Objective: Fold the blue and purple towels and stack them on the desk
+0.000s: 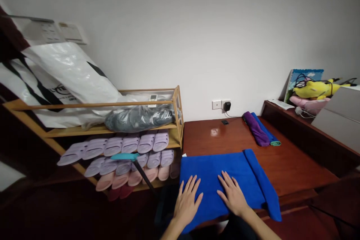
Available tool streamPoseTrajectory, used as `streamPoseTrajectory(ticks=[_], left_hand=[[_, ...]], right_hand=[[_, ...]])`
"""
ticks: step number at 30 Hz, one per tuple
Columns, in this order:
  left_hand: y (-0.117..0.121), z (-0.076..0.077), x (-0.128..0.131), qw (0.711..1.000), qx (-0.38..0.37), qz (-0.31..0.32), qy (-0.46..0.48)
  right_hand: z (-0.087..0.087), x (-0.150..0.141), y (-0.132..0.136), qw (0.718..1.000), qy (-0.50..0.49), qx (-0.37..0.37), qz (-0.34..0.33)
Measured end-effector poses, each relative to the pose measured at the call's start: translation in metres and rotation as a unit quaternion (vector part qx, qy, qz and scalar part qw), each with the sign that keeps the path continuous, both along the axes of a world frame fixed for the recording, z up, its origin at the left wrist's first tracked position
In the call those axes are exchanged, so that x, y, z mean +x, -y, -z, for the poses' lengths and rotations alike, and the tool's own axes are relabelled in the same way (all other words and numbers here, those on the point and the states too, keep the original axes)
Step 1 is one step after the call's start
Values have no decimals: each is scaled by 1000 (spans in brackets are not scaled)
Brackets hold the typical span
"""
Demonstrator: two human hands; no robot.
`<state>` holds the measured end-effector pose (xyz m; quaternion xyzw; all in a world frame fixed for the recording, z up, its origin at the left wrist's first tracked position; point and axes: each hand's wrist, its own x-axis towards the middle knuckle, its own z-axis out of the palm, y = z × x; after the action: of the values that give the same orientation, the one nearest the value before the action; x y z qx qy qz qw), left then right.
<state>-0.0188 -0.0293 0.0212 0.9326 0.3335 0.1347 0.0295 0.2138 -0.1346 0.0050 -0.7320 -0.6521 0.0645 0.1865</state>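
A blue towel [239, 172] lies spread on the near left part of a dark red wooden table [292, 161], its right edge folded into a thick band. My left hand [187, 200] rests flat on the towel's near left area, fingers stretched out. My right hand [233, 194] lies flat beside it on the towel's middle, fingers spread. Neither hand holds anything.
A purple towel [255, 129] and a blue-green rolled towel [268, 135] lie at the table's far side. A wooden rack [177, 116] with several slippers stands at left. A charger [227, 105] sits in the wall socket. A yellow plush toy [315, 89] lies on the right shelf.
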Motion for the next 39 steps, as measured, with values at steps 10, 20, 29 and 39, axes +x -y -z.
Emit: streamPoseTrajectory(ticks=[10,20,29,39], left_hand=[[0,-3,-1,1000,-12,1,9],[0,0,-3,1000,-7,5,20],[-1,2,-6,999,19,-6,29],[2,7,-14,997,15,-40,62]], right_hand=[[24,166,71,969,206,-33,134],[10,252,132,894,306,-137,298],[-1,89,44,993,74,15,92],[9,66,13,994,61,29,90]])
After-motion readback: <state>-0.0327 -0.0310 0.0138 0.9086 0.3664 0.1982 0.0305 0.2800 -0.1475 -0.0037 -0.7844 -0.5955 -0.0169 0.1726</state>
